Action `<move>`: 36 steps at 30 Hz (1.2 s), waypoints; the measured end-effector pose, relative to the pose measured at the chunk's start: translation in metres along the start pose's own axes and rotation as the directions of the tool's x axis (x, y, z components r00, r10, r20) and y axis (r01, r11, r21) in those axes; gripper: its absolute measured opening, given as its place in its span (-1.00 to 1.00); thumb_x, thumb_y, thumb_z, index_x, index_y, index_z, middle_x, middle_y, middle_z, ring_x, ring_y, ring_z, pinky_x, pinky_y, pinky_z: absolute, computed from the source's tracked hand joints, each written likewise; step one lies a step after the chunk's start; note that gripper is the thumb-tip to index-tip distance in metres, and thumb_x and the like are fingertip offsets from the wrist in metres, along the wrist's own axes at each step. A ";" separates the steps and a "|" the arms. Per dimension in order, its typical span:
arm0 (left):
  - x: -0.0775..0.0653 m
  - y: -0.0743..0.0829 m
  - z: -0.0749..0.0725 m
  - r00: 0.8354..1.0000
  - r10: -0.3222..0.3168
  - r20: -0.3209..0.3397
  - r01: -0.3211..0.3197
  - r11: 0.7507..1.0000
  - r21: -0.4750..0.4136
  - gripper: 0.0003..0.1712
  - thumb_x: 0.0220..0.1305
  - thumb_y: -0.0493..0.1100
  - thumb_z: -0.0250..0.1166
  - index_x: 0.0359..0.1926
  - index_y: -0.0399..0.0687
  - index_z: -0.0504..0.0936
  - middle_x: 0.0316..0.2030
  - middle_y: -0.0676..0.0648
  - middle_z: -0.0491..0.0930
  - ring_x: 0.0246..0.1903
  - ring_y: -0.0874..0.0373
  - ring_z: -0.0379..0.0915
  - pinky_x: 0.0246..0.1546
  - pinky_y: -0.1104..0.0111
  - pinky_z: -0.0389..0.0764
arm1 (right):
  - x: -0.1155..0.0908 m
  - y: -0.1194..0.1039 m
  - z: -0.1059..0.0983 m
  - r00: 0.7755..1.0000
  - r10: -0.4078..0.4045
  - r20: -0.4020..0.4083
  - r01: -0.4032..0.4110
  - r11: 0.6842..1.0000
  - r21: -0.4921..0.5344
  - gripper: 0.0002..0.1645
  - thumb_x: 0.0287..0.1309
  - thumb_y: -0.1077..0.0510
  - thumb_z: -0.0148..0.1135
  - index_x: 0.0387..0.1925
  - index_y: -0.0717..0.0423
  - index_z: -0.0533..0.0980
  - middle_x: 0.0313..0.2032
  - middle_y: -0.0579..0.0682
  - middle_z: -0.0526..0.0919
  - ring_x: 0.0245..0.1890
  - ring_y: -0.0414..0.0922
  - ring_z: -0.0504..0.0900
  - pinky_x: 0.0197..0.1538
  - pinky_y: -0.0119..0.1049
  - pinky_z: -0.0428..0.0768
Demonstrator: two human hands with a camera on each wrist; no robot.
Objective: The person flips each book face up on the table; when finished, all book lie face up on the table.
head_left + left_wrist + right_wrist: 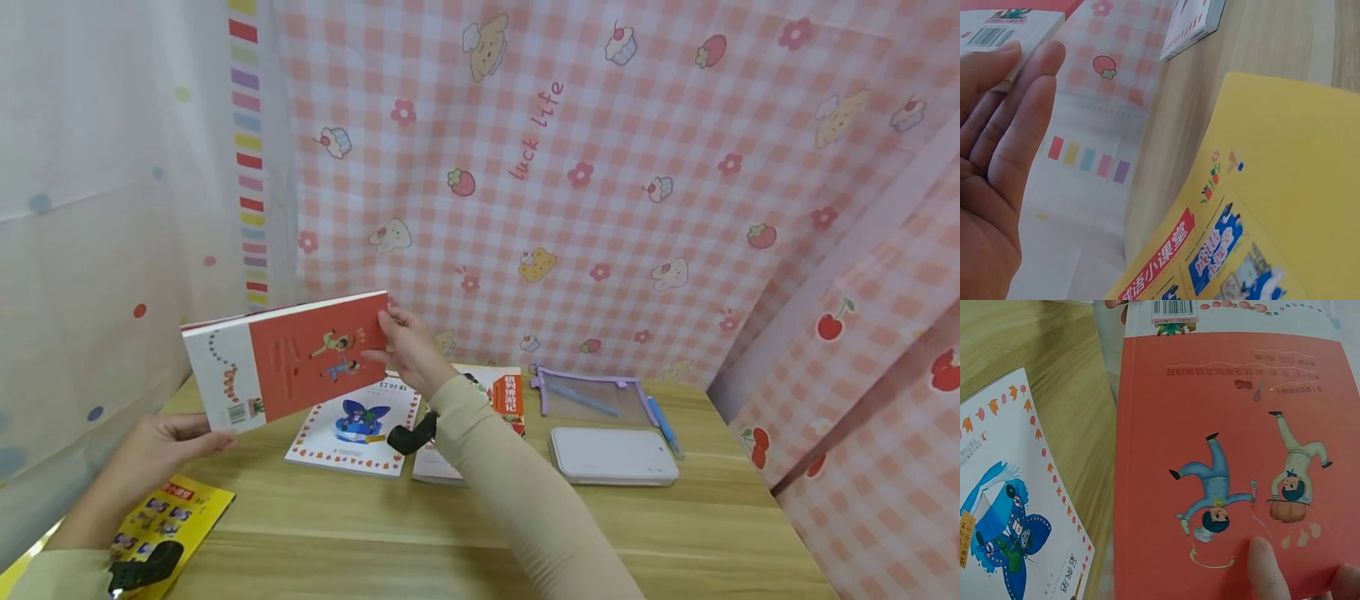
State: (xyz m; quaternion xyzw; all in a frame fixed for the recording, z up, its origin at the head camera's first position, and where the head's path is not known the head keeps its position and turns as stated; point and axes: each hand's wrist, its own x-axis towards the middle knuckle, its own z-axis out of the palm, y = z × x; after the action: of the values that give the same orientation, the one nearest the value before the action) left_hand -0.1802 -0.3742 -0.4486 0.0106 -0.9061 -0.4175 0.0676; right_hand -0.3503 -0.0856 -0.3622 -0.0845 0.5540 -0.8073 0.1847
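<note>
A red-and-white book (315, 358) is held up above the left part of the table, its back cover facing me. At its lower left corner, by the barcode, my left hand (168, 442) pinches it between thumb and fingers. My right hand (412, 346) grips the right end, one finger lying on the red cover (1147, 487) beside two upside-down cartoon children. Under the left forearm lies a yellow book (1291, 137), partly hidden by the wrist. A white book with a blue butterfly (360, 425) lies on the table behind and below the raised one.
Partly behind my right arm lies another book with a red title strip (510, 392). Further right are a purple-edged mesh pouch (630, 404), a white case (615, 454) and a blue pen (665, 427). Patterned curtains (562, 225) surround the wooden table (360, 533).
</note>
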 end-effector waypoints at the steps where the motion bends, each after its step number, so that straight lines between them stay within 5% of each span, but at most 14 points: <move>1: 0.000 0.000 0.000 1.000 0.003 -0.003 -0.003 1.000 0.004 -0.47 0.37 0.05 0.37 0.12 -0.30 0.68 0.07 -0.31 0.66 -0.21 0.48 0.53 -0.16 0.28 0.54 | 0.000 -0.001 0.000 1.000 -0.005 0.003 0.004 1.000 0.010 -0.63 0.54 0.20 0.02 0.23 0.25 0.51 0.05 0.13 0.59 0.15 0.14 0.59 0.04 0.03 0.66; 8: -0.001 0.000 0.000 0.999 0.032 -0.024 -0.032 0.999 0.008 -0.53 0.36 0.01 0.38 0.08 -0.28 0.71 0.04 -0.30 0.68 -0.22 0.51 0.53 -0.23 0.52 0.51 | -0.002 -0.005 0.002 0.999 -0.033 0.031 0.032 0.999 0.043 -0.59 0.55 0.19 -0.01 0.26 0.31 0.48 0.11 0.16 0.58 0.19 0.16 0.57 0.12 0.08 0.60; 16: -0.002 -0.002 0.001 0.998 0.036 -0.042 -0.037 0.999 -0.025 -0.54 0.35 -0.03 0.39 0.11 -0.28 0.69 0.04 -0.27 0.68 -0.24 0.50 0.56 -0.25 0.49 0.56 | -0.005 -0.007 0.006 0.998 -0.063 0.022 0.062 0.997 0.055 -0.63 0.54 0.16 0.00 0.14 0.33 0.54 -0.05 0.09 0.62 0.15 0.17 0.60 0.13 0.10 0.59; 23: -0.001 -0.004 -0.004 0.996 0.053 -0.066 -0.058 0.995 -0.078 -0.60 0.37 -0.10 0.38 0.04 -0.36 0.70 -0.15 0.17 0.75 -0.24 0.50 0.56 -0.26 0.49 0.54 | -0.006 -0.008 0.005 0.996 -0.076 0.054 0.071 0.993 0.099 -0.54 0.54 0.10 -0.03 0.22 0.35 0.49 0.05 0.12 0.61 0.24 0.08 0.54 0.18 -0.03 0.59; 27: -0.003 -0.007 -0.005 0.995 0.065 -0.076 -0.076 0.986 -0.146 -0.67 0.37 -0.18 0.37 -0.01 -0.39 0.69 -0.23 0.22 0.75 -0.21 0.51 0.56 -0.25 0.54 0.52 | -0.007 -0.007 0.003 0.996 -0.068 0.062 0.060 0.990 0.124 -0.48 0.54 0.02 -0.05 0.26 0.33 0.45 0.10 0.12 0.61 0.26 0.01 0.54 0.20 -0.07 0.58; 33: -0.003 -0.012 -0.006 0.988 0.109 -0.109 -0.136 0.949 -0.284 -0.85 0.34 -0.37 0.34 -0.11 -0.34 0.74 -0.26 0.20 0.77 -0.14 0.58 0.52 -0.23 0.60 0.53 | -0.007 -0.006 0.003 0.994 -0.080 0.080 0.065 0.982 0.177 -0.60 0.56 -0.03 -0.06 0.04 0.20 0.51 -0.04 0.01 0.60 0.15 -0.08 0.58 0.20 -0.08 0.58; 36: -0.003 -0.015 -0.007 0.988 0.128 -0.090 -0.155 0.865 -0.477 -0.82 0.34 -0.45 0.29 -0.14 -0.24 0.77 -0.26 0.16 0.77 -0.16 0.51 0.59 -0.22 0.60 0.56 | -0.006 -0.005 0.003 0.990 -0.095 0.099 0.071 0.972 0.222 -0.66 0.59 0.01 -0.09 -0.15 0.13 0.52 -0.12 -0.01 0.59 0.05 -0.12 0.59 0.24 -0.04 0.55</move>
State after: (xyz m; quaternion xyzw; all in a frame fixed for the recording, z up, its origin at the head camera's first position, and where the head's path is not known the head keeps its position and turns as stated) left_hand -0.1770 -0.3886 -0.4557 -0.0616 -0.7697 -0.6233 0.1236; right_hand -0.3447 -0.0841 -0.3556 -0.1310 0.4471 -0.8645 0.1887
